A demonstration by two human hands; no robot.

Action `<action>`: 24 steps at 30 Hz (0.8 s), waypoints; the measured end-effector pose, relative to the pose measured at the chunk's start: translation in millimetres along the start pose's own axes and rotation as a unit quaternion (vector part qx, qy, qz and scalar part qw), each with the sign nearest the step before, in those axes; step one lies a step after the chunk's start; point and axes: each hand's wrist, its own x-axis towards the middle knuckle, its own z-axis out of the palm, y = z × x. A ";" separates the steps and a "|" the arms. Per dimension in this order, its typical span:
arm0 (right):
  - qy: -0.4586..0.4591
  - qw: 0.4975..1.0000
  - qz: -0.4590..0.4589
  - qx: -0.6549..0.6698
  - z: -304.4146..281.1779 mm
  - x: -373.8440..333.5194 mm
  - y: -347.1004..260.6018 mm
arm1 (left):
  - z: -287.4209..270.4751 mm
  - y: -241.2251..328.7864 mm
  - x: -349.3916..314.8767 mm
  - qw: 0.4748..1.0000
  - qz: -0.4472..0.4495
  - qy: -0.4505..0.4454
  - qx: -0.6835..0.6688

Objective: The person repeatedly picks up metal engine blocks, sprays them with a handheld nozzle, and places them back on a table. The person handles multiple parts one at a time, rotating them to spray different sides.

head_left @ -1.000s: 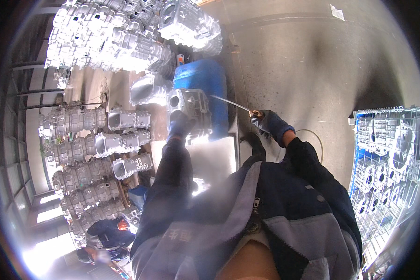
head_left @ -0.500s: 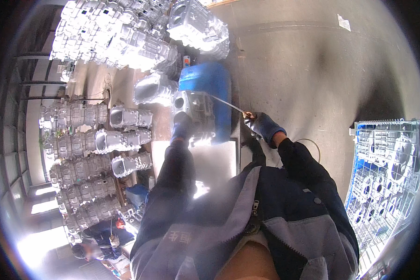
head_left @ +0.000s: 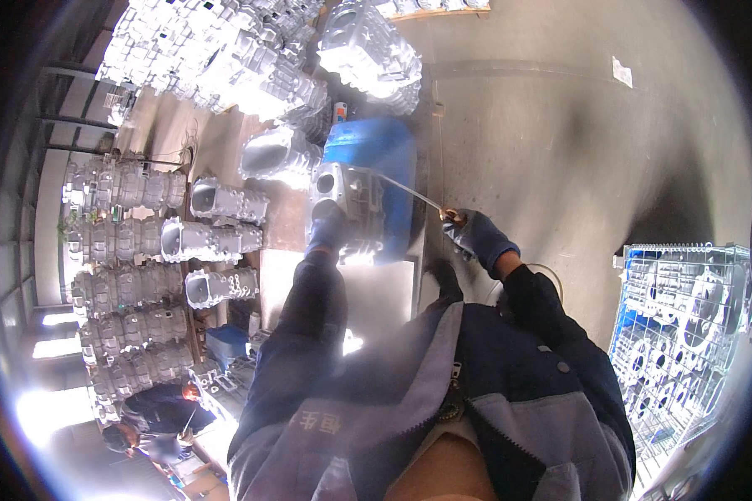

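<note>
A silvery cast metal housing (head_left: 355,192) with round openings stands in front of me on the work surface. My left hand (head_left: 329,227), in a blue-grey glove, grips its left near side; glare hides the fingertips. My right hand (head_left: 481,240), gloved too, is closed around the brownish handle of a tool with a long thin metal shaft (head_left: 414,192). The shaft points left to the housing's upper right edge. Its tip is too washed out to tell whether it touches.
A blue plastic container (head_left: 372,140) lies behind the housing. Another casting (head_left: 277,154) stands at its left, with rows of castings (head_left: 129,242) beyond. A wire cage (head_left: 681,334) of parts stands right. A co-worker (head_left: 154,417) bends over a bench lower left.
The view has shifted slightly. My right hand and the tool's handle have drawn a little right and toward me. My left hand stays on the housing. The co-worker has leaned differently.
</note>
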 end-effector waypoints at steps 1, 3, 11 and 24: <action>0.000 1.000 -0.004 0.007 2.0 3.6 2.5 | -1.3 0.2 -1.3 1.000 -0.006 -0.012 -0.013; -0.001 0.999 0.005 0.050 3.6 6.3 5.8 | -2.2 -0.5 -4.1 0.999 -0.010 -0.023 -0.028; -0.085 0.992 0.052 0.083 -25.6 -36.9 2.2 | 29.4 -25.5 43.2 0.958 -0.103 -0.040 -0.264; 0.079 0.986 -0.039 -0.142 -38.0 -83.6 -18.4 | 6.0 -118.2 108.6 0.958 0.249 -0.026 -0.142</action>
